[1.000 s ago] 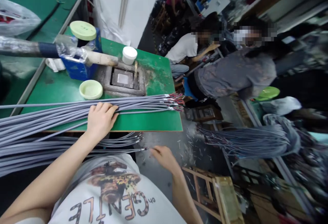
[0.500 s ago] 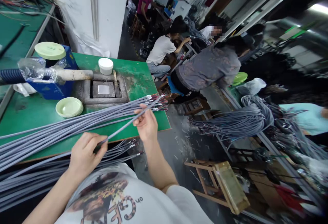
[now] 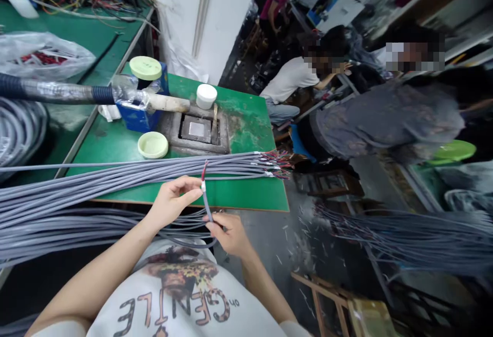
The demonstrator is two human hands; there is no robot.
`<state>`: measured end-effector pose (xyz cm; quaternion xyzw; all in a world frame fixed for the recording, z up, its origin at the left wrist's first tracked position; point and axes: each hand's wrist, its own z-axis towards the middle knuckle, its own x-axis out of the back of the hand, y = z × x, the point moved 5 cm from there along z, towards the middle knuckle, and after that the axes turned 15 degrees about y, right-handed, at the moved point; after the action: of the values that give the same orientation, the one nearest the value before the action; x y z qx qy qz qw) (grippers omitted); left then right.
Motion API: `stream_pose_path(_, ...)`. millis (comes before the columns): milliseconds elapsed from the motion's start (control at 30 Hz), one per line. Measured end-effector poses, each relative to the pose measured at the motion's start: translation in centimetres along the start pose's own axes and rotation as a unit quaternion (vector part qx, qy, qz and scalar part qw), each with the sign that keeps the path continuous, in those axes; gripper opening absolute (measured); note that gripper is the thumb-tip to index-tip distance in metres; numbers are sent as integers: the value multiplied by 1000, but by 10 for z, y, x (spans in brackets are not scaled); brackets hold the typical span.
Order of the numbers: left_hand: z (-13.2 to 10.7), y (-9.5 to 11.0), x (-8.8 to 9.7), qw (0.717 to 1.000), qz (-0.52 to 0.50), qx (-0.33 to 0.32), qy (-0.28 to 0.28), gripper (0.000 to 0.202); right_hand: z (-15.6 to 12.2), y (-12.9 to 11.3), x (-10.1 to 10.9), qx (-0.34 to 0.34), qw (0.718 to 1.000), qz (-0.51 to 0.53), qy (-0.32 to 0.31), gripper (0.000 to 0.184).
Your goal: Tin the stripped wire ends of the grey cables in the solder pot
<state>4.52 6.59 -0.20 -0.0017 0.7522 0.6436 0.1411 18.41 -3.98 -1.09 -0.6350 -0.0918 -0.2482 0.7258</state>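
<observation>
Between my two hands a grey cable [image 3: 207, 206] stands bent upward, with red wires and a white wrap at its tip. My left hand [image 3: 179, 198] pinches it near the white wrap. Lower down, my right hand [image 3: 229, 231] is closed around the grey jacket, and the cable curves away below toward the left. Just beyond my hands, a bundle of grey cables [image 3: 127, 178] lies along the green table [image 3: 246, 193], stripped wire ends at the right. More grey cables [image 3: 84, 229] hang below the table's front edge.
A square metal pot [image 3: 196, 129] is set in the table, with a hose nozzle [image 3: 169, 103], a white tub [image 3: 206, 95] and a pale green dish [image 3: 153, 145] around it. Co-workers sit beyond at the right. A wooden stool [image 3: 327, 296] stands at the lower right.
The held cable has swung from lying slanted to pointing upward, its wire end now between my hands. My left hand has moved right to the tip; my right hand has come lower. The view has turned left.
</observation>
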Motion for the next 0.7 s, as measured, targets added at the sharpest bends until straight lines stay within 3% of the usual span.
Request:
stream_pose_path(200, 3, -12, 4, 992, -85, 81, 40, 24, -2, -6, -8, 39, 998, 3, -41, 21)
stream_pose_path(400, -10, -27, -11, 970, -170, 172, -7, 32, 6, -10, -16, -41, 994, 97, -20, 23)
stream_pose_path(533, -14, -30, -8, 968, -180, 172, -7, 30, 13, -10, -19, -57, 992, 115, -13, 31)
stream_pose_path(633, -13, -26, -7, 977, -151, 149, -24, 29, 15, 4, -25, -105, 968, 216, -68, 38)
stream_pose_path(700, -13, -23, -11, 982, -127, 132, -37, 25, 15, 18, -32, -153, 928, 322, -108, 45)
